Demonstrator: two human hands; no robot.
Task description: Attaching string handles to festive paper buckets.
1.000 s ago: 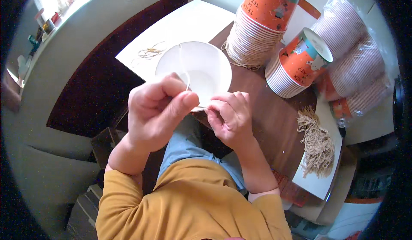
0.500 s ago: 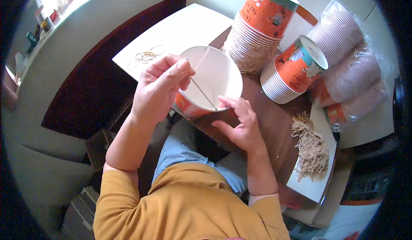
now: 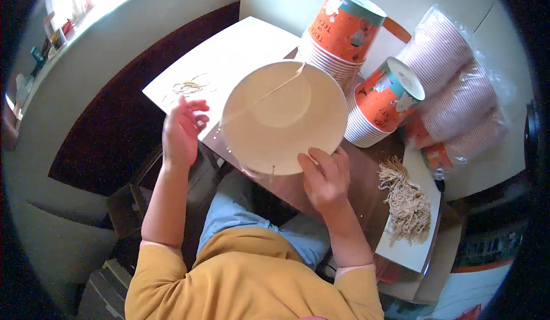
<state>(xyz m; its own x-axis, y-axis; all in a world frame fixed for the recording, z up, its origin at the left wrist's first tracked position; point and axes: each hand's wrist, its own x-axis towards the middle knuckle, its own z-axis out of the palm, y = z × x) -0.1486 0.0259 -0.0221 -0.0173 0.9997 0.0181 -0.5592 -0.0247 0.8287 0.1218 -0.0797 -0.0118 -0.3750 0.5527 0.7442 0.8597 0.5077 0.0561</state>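
Observation:
A large paper bucket [image 3: 275, 137], cream inside, is tipped so that its mouth faces me. My right hand [image 3: 326, 180] grips its near right rim, thumb and fingers on either side of the wall. A thin beige cord [image 3: 266, 95] runs from the far rim across the opening toward the left rim. At the near rim a small dark knot or cord end [image 3: 273, 169] shows. My left hand [image 3: 184, 131] is off the bucket to its left, fingers apart with nothing in them, slightly blurred.
Behind the bucket rises a tall stack of upturned orange buckets [image 3: 346, 28], with a shorter stack [image 3: 381, 99] beside it. Plastic-wrapped bucket stacks [image 3: 452, 85] lie at right. A bundle of beige cords [image 3: 408, 208] rests nearer me; loose cords [image 3: 192, 87] lie on a white board [image 3: 235, 48].
My left hand has let go of the cord and moved left. The right hand now grips the rim, and the bucket has tilted its mouth toward me.

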